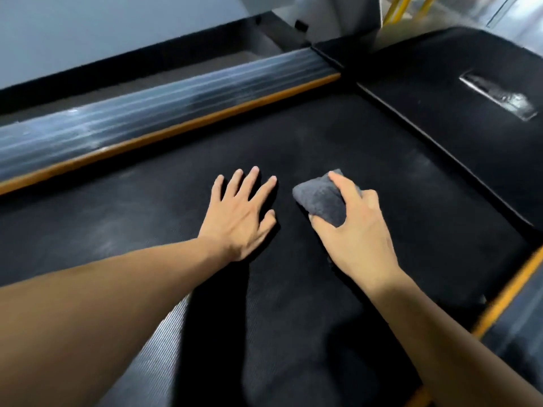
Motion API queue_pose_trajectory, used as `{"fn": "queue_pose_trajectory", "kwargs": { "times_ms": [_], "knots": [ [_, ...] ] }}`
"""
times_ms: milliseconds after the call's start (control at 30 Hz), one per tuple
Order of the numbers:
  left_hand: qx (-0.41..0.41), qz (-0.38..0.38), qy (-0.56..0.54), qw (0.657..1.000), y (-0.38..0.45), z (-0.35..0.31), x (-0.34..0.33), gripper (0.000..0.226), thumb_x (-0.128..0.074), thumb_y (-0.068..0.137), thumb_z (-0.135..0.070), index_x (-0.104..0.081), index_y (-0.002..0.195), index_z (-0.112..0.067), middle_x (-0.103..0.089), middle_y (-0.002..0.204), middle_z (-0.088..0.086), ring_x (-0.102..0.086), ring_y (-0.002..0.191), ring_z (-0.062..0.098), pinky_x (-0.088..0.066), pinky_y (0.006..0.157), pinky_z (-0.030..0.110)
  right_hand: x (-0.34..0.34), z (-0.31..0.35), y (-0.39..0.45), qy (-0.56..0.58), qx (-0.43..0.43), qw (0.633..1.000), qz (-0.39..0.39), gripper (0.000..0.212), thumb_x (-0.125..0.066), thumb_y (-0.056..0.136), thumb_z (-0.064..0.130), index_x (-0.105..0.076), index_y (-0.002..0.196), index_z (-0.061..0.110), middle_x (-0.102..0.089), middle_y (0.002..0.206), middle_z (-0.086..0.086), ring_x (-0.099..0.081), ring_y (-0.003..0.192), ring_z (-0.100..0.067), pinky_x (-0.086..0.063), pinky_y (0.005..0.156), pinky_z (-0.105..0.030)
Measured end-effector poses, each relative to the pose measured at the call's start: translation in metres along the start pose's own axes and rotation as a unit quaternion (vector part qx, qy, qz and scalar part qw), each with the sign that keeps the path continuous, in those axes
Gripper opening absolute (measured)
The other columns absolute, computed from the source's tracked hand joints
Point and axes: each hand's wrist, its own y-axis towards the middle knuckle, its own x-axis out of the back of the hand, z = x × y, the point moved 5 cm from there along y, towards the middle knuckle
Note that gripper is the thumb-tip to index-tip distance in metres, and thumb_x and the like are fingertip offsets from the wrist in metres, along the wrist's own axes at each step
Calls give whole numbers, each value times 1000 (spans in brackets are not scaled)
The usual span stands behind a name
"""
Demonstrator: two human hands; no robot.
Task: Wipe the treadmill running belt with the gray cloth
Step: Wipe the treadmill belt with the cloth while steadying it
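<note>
The black treadmill running belt [338, 136] fills the middle of the view, with faint dusty smears on it. My right hand [357, 230] is closed around a bunched gray cloth [321, 198], which rests on the belt near the centre. My left hand [239, 214] lies flat on the belt just left of the cloth, fingers spread, holding nothing.
A ribbed side rail [141, 113] with an orange strip [182, 129] runs along the belt's left edge. Another orange strip [511, 292] borders the right side. The black motor cover [458, 113] with a silver badge [499, 95] sits at the belt's far end.
</note>
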Motion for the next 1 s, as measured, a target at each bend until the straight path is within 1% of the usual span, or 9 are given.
{"fn": "queue_pose_trajectory", "kwargs": {
  "times_ms": [67,167,333,433,533,633,733,833,1000],
  "knots": [
    [12,-5,-1,1000,34,3,-3,70,-9,95,-62,-2,161,-38,-7,171,4,-7,157,31,-4,125,56,1,-4,33,-31,33,999,-17,72,-67,85,45,-26,145,51,-38,123,6,-53,108,-19,-51,93,-40],
    [29,-22,0,999,52,10,-12,70,-14,96,-65,-3,161,-40,-5,171,-2,-2,158,25,0,126,53,6,-10,81,-95,78,988,-90,72,-66,87,38,-28,149,40,-40,130,-7,-48,112,-27,-45,99,-45],
    [30,-6,-5,1000,52,10,-9,71,-16,96,-66,-1,160,-42,-2,171,-6,3,158,20,-2,126,51,25,-16,166,-139,29,976,-165,73,-61,90,40,-23,152,35,-36,141,-15,-41,124,-31,-33,108,-48],
    [34,11,-17,999,52,11,-7,70,-22,97,-64,-4,160,-42,-3,171,-7,4,158,19,-4,126,52,34,-15,215,-158,48,965,-204,71,-61,88,39,-29,151,33,-34,146,-15,-38,131,-31,-31,109,-47],
    [30,22,-22,999,52,11,-5,71,-27,96,-62,-8,161,-40,-6,171,-6,2,158,19,-6,126,53,11,-31,250,-181,101,970,-128,69,-59,88,44,-33,151,30,-25,158,-18,-28,143,-34,-25,116,-51],
    [38,31,-25,998,53,11,-6,71,-29,96,-61,-11,161,-39,-8,171,-6,-1,158,19,-9,125,54,-24,-54,253,-155,99,983,-17,69,-42,94,64,-22,154,37,-21,161,-14,-18,148,-27,-14,122,-45],
    [49,37,-21,998,52,9,-4,71,-31,95,-60,-20,160,-35,-17,170,-1,-8,158,23,-12,125,56,-28,-54,252,-141,98,984,-44,60,-29,98,63,-24,153,39,-26,160,-10,-20,148,-23,-15,121,-44],
    [125,24,-50,991,71,-9,1,72,-34,90,-60,-38,154,-27,-30,165,4,-18,155,29,-11,124,58,-27,-53,256,-148,100,983,-45,56,-32,99,55,-24,153,39,-28,158,-9,-23,146,-23,-16,121,-45],
    [121,37,-34,991,97,-45,-10,75,-27,94,-67,-4,160,-42,-1,171,-8,5,158,24,-2,125,59,-28,-53,256,-164,123,977,-56,59,-38,98,51,-27,154,34,-9,165,-8,-17,150,-23,-11,122,-48]
  ]
}}
